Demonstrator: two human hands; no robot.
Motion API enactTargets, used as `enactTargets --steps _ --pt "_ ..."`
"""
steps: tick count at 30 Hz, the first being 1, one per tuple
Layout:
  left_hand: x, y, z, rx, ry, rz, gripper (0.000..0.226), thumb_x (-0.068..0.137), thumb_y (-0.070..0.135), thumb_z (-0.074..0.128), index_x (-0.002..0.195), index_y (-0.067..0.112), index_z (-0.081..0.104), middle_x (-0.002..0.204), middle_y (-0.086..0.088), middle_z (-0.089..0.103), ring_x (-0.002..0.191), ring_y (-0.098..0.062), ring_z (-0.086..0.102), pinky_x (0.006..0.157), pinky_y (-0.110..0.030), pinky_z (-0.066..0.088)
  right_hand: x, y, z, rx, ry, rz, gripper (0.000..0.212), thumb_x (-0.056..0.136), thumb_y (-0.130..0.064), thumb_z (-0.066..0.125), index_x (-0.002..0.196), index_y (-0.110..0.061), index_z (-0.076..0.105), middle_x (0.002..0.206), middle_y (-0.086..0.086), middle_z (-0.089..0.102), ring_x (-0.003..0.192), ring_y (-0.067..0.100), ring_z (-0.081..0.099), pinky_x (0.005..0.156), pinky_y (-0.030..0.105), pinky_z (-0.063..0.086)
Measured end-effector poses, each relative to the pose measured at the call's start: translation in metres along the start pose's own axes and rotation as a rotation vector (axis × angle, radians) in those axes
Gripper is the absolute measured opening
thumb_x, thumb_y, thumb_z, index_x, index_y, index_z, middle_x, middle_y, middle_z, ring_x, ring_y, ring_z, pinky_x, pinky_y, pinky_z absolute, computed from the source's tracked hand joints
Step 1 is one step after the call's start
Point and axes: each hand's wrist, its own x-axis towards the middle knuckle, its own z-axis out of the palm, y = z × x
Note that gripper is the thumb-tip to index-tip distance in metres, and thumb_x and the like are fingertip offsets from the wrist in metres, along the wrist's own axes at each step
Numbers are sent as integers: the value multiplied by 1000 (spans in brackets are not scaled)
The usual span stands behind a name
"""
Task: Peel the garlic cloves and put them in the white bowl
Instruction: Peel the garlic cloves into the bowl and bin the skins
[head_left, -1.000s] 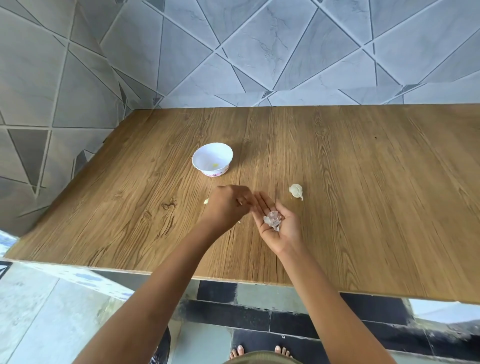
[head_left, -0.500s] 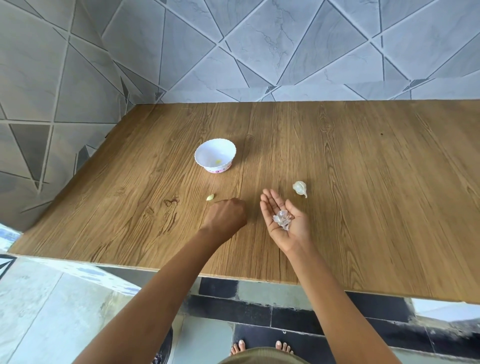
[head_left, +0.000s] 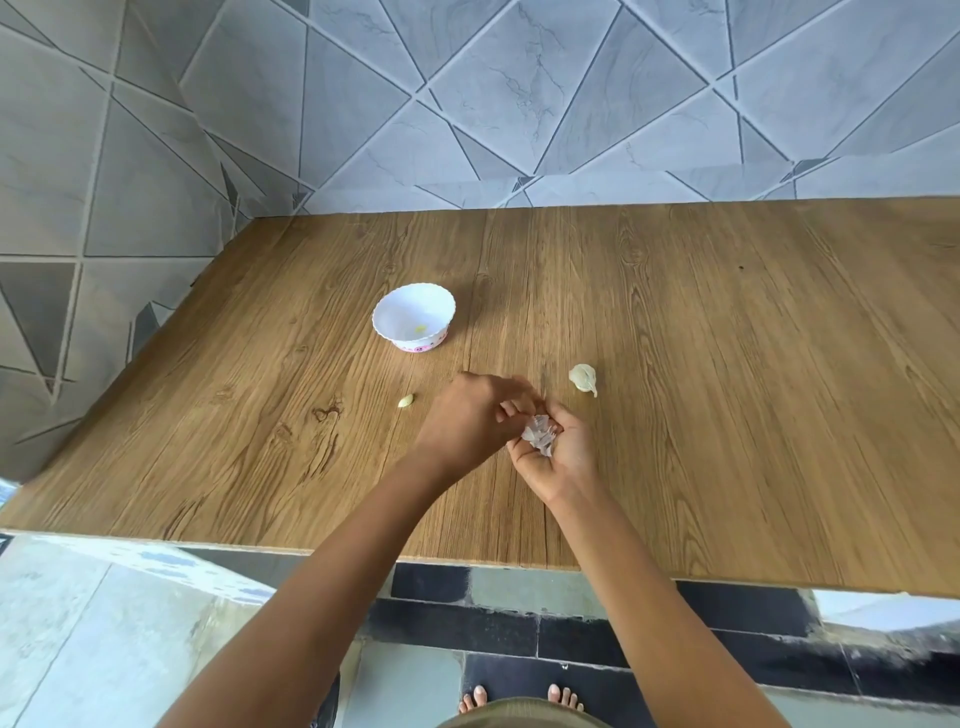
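Note:
The white bowl (head_left: 414, 319) stands on the wooden table (head_left: 727, 389) with one peeled clove (head_left: 421, 328) inside it. A second peeled clove (head_left: 405, 400) lies on the table left of my hands. An unpeeled piece of garlic (head_left: 583, 377) lies to the right. My right hand (head_left: 563, 460) is palm up and cupped around a small pile of garlic skins (head_left: 540, 440). My left hand (head_left: 470, 421) is knuckles up right beside it, and its curled fingertips pinch at the skins in that palm.
Grey tiled walls border the table at the back and on the left. The near table edge (head_left: 363, 552) runs just below my forearms. My bare feet (head_left: 519, 696) show on the floor beneath.
My left hand, a fist on the table half a second ago, has moved right onto my right palm. My right fingers have curled in around the skins.

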Motion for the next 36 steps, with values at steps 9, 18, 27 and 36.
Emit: enactTargets --steps 9,18,27,36 --pt "2 7 -2 113 -16 -38 12 82 19 65 89 21 74 77 9 58 63 -9 52 61 -31 49 3 -3 -2 7 10 -6 50 102 -16 34 73 5 69 73 14 71 62 22 70 53 27 57" --pt "-44 -26 -27 -298 356 -437 17 87 4 63 97 15 71 84 10 69 70 3 59 67 -8 43 19 20 0 -103 -70 170 46 100 -22 35 94 6 71 101 20 69 88 30 70 82 39 54" --pt "-208 -78 -80 -300 744 -884 21 86 7 66 99 23 68 91 8 69 71 6 60 71 -11 47 14 174 22 -283 -278 573 31 66 -12 76 93 4 73 106 19 69 92 29 70 81 39 57" --pt "-368 -144 -128 -357 963 -1160 18 87 7 62 98 18 71 88 10 68 61 9 59 55 -6 41 -8 363 -3 -468 -195 808 29 79 -16 57 93 3 74 109 19 67 93 29 69 85 40 54"
